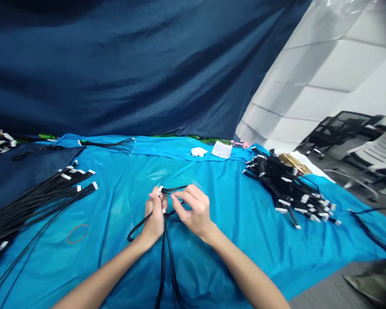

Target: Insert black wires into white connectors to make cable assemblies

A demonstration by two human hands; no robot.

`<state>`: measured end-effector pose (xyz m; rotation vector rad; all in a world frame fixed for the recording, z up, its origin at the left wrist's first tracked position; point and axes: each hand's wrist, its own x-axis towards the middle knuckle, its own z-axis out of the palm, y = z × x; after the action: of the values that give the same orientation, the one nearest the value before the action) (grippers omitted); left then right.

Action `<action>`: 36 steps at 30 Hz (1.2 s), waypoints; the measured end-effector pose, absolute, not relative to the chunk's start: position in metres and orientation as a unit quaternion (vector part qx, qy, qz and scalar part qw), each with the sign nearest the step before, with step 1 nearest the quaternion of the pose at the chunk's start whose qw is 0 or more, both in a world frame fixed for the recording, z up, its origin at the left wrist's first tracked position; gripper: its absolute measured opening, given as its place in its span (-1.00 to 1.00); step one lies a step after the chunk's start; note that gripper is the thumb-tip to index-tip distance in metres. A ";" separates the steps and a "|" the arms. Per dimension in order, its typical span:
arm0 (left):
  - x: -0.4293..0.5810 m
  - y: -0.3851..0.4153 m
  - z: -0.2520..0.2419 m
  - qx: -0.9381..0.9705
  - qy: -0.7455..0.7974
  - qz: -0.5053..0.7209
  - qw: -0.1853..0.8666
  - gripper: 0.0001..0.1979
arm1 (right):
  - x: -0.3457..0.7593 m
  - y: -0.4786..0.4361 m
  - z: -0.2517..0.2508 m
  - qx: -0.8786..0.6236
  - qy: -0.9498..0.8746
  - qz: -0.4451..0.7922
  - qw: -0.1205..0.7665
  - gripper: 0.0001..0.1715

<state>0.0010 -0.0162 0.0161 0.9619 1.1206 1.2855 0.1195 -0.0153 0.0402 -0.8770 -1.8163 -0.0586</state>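
Note:
My left hand [155,214] is closed around a black cable bundle [164,257] close to its white connectors [160,189]. From that grip, loose black wires hang down toward me and one loop bends out to the left. Thumb and fingers of my right hand [194,210] pinch the wires that run rightward from the connector. Part of the bundle is hidden behind both hands, which are held just above the blue sheet [125,240].
Black cables with white connectors lie in a bundle [51,197] at left and a pile [289,189] at right. A rubber band [78,234] rests on the sheet. Farther back are a small cable bunch [112,146], a crumpled white piece [198,152] and a clear packet [221,149].

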 end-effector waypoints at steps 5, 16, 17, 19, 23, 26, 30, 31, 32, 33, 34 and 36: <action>0.004 -0.020 0.019 0.484 0.477 0.590 0.435 -0.49 | 0.122 -0.019 0.037 -0.359 -0.770 -0.097 0.518 -0.86; 0.004 -0.021 0.014 0.503 0.493 0.577 0.413 -0.50 | 0.119 -0.021 0.033 -0.357 -0.773 -0.158 0.500 -0.87; 0.004 -0.021 0.014 0.505 0.491 0.578 0.412 -0.50 | 0.119 -0.021 0.033 -0.358 -0.772 -0.161 0.500 -0.86; 0.004 -0.021 0.013 0.512 0.490 0.577 0.406 -0.50 | 0.119 -0.022 0.034 -0.362 -0.770 -0.163 0.499 -0.84; 0.005 -0.021 0.011 0.524 0.494 0.575 0.388 -0.51 | 0.118 -0.023 0.033 -0.367 -0.769 -0.162 0.497 -0.85; 0.005 -0.020 0.010 0.530 0.493 0.575 0.381 -0.52 | 0.117 -0.023 0.033 -0.368 -0.770 -0.161 0.496 -0.84; 0.005 -0.020 0.011 0.532 0.492 0.574 0.381 -0.52 | 0.116 -0.024 0.033 -0.372 -0.765 -0.164 0.500 -0.83; 0.005 -0.020 0.011 0.532 0.492 0.574 0.381 -0.52 | 0.116 -0.024 0.033 -0.371 -0.764 -0.166 0.501 -0.82; 0.005 -0.021 0.012 0.532 0.493 0.573 0.382 -0.52 | 0.116 -0.024 0.033 -0.370 -0.764 -0.168 0.502 -0.82; 0.005 -0.021 0.012 0.531 0.494 0.573 0.382 -0.51 | 0.116 -0.024 0.034 -0.368 -0.763 -0.171 0.502 -0.83; 0.005 -0.021 0.012 0.530 0.496 0.573 0.381 -0.51 | 0.116 -0.024 0.034 -0.367 -0.763 -0.174 0.502 -0.83; 0.006 -0.022 0.013 0.527 0.498 0.574 0.380 -0.51 | 0.116 -0.024 0.035 -0.365 -0.764 -0.177 0.502 -0.83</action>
<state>0.0055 -0.0216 0.0131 1.3462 1.2717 1.4658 0.1162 -0.0243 0.0354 -0.8813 -1.8456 -0.4267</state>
